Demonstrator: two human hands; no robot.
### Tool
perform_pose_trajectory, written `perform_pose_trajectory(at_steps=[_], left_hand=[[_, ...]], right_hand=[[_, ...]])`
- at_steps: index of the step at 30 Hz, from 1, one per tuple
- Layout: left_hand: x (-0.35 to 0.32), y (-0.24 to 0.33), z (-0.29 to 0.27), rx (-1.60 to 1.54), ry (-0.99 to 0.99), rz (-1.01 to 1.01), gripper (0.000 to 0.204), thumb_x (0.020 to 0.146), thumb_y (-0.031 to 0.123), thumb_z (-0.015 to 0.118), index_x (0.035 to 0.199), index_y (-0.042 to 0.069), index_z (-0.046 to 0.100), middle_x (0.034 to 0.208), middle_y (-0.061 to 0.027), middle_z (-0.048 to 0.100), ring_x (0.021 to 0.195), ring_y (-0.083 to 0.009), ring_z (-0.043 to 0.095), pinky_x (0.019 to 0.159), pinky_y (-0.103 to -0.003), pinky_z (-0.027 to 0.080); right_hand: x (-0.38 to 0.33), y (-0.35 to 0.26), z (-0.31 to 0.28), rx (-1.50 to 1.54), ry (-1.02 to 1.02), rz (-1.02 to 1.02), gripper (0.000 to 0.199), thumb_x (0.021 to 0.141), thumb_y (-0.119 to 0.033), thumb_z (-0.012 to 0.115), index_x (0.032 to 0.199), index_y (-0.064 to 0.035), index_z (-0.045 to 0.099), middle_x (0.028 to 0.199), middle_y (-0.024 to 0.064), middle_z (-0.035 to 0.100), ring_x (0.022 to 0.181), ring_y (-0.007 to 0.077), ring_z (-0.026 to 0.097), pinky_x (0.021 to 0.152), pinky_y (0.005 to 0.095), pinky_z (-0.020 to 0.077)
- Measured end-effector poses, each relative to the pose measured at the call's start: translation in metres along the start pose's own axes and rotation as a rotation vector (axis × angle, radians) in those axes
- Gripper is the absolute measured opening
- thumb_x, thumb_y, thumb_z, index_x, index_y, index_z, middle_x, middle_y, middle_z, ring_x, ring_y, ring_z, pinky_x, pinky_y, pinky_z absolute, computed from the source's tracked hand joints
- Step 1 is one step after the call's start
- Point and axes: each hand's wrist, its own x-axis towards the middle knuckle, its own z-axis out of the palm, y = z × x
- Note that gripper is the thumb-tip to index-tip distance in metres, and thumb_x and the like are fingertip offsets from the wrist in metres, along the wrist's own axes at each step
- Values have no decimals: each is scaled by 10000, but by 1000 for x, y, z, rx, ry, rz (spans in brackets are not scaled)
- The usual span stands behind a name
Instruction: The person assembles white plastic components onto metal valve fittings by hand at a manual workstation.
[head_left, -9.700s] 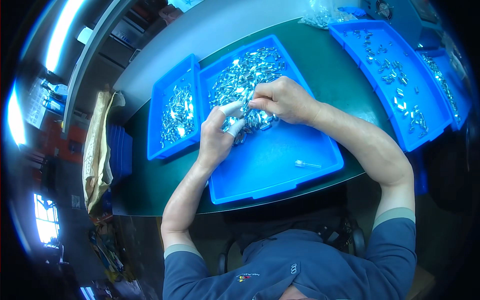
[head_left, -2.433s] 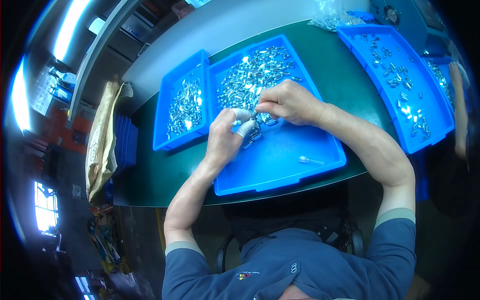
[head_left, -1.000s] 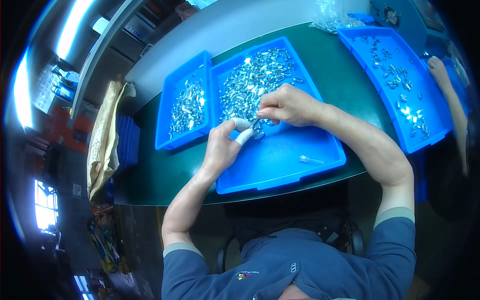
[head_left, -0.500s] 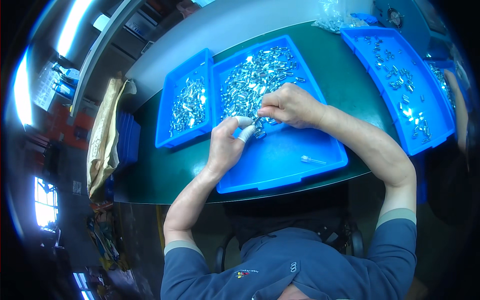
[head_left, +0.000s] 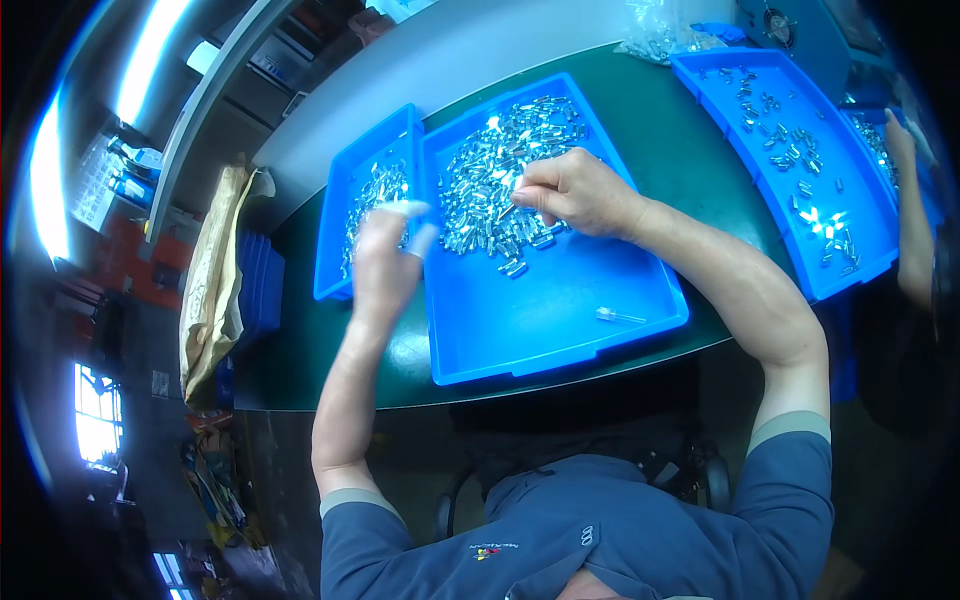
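Small shiny metal cylinders (head_left: 500,180) lie heaped in the far part of the middle blue tray (head_left: 540,340). Over that heap, my right hand (head_left: 580,195) is closed in a pinch; what its fingertips hold is too small to make out. Blurred by motion, my left hand (head_left: 385,260) is above the near right edge of the left blue tray (head_left: 333,235), which contains similar metal pieces (head_left: 380,195). White coverings show on its thumb and forefinger, which are apart with nothing visible between them. A small clear piece with a thin stem (head_left: 620,315) lies at the middle tray's front right.
Another blue tray (head_left: 740,150) with scattered metal pieces stands at the right, and another person's arm (head_left: 908,220) is beyond it. Clear plastic bags (head_left: 655,35) sit at the back. Brown paper (head_left: 215,285) and stacked blue bins (head_left: 258,285) stand at the left.
My left hand has moved left, away from my right hand, to the left tray. My right hand has stayed nearly in place over the heap, still pinched.
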Motion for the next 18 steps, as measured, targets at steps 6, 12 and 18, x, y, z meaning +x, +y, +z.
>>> perform_pose_trajectory(at_steps=[6, 12, 18], left_hand=[[-21, 48, 29, -88, -460, 80, 353, 811, 83, 796, 1155, 85, 715, 1035, -140, 668, 1009, -342, 643, 868, -433, 530], [-23, 44, 32, -89, -459, 81, 289, 819, 64, 773, 1101, 70, 706, 999, -152, 653, 977, -358, 632, 838, -447, 526], [-15, 32, 34, -605, -332, -367, 273, 938, 36, 698, 1203, 78, 748, 1064, -81, 715, 966, -173, 687, 886, -307, 534]], right_hand=[[1, -1, 3, -1, -10, 53, 258, 1004, -245, 654, 892, -19, 705, 657, 83, 687, 611, 170, 687, 591, 324, 525], [0, -4, 2, -26, -9, 74, 294, 979, -300, 656, 812, -65, 714, 653, 78, 698, 638, 244, 701, 653, 386, 539], [-2, -6, 2, -59, -91, 20, 270, 969, -283, 665, 816, -65, 707, 656, 93, 689, 648, 276, 697, 664, 408, 531]])
